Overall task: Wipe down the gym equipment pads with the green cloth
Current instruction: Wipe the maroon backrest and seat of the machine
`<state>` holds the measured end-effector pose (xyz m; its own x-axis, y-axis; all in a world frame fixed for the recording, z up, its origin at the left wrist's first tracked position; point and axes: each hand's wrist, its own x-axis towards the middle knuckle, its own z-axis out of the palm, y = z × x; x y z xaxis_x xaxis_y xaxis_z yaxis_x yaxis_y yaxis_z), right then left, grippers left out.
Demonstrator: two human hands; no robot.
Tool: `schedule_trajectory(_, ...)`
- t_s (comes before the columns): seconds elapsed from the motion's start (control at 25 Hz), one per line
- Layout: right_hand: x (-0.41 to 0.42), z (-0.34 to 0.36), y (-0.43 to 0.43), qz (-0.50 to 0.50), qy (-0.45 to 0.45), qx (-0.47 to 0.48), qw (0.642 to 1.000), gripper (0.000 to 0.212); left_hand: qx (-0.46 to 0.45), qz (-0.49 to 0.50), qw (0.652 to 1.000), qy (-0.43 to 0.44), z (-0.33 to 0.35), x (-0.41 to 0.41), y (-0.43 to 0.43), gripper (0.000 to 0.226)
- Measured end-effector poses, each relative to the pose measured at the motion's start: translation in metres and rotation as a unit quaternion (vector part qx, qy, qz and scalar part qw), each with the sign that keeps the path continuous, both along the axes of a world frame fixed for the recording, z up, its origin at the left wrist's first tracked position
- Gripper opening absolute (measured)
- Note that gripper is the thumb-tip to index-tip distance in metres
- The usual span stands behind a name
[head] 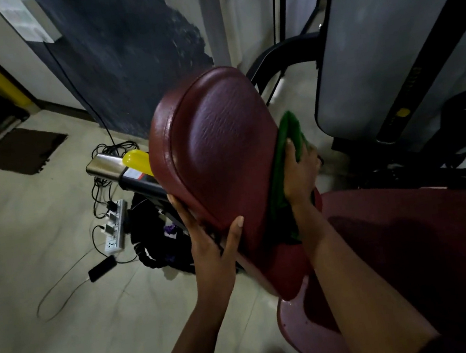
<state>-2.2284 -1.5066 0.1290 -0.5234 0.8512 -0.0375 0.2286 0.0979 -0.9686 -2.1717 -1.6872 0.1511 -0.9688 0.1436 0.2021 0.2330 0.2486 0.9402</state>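
L hand (pixel 209 242) grips pad (pixel 223 159), R hand (pixel 301 173) holds green cloth (pixel 290 130)

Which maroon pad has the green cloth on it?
The upright oval maroon vinyl pad: right hand holds the green cloth against its right edge, left hand grips its left. The flat maroon seat pad has none.
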Motion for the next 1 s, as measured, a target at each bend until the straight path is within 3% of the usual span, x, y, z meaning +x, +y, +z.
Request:
schedule_trajectory(0.16, 0.020, -0.040, 0.009, -0.019, -0.074, -0.060, 0.995, 0.046, 0.006, -0.004, 1.000, -0.026, 0.001, -0.002, 0.001, 0.107)
schedule_trajectory(0.28, 0.036, -0.058, 0.002, -0.020, -0.121, -0.102, 0.987, 0.049, 0.016, -0.009, 1.000, -0.009, 0.004, 0.002, 0.003, 0.098)
schedule_trajectory(0.4, 0.058, -0.053, 0.000, -0.037, -0.064, -0.139, 0.988, 0.044, -0.003, 0.002, 1.000, 0.011, 0.003, 0.014, 0.007, 0.091)
schedule_trajectory(0.52, 0.084, -0.023, -0.024, -0.026, 0.075, -0.205, 0.976, 0.030, -0.034, 0.000, 0.999, 0.024, -0.015, 0.031, 0.011, 0.093)
schedule_trajectory(0.6, 0.096, -0.017, -0.065, 0.021, 0.089, -0.118, 0.989, 0.038, -0.040, -0.013, 0.999, 0.016, -0.028, 0.037, 0.011, 0.095)
schedule_trajectory(0.72, 0.101, -0.046, -0.105, 0.050, 0.039, 0.070, 0.996, 0.062, -0.036, -0.008, 0.999, 0.004, -0.040, 0.041, 0.014, 0.096)
schedule_trajectory(0.8, 0.097, -0.068, -0.092, 0.038, 0.020, 0.064, 0.997, 0.069, -0.037, -0.003, 0.999, 0.008, -0.043, 0.041, 0.015, 0.103)
schedule_trajectory(1.0, 0.097, -0.112, -0.055, -0.023, -0.009, -0.053, 0.998, 0.076, -0.045, 0.006, 0.999, 0.014, -0.048, 0.042, 0.017, 0.108)
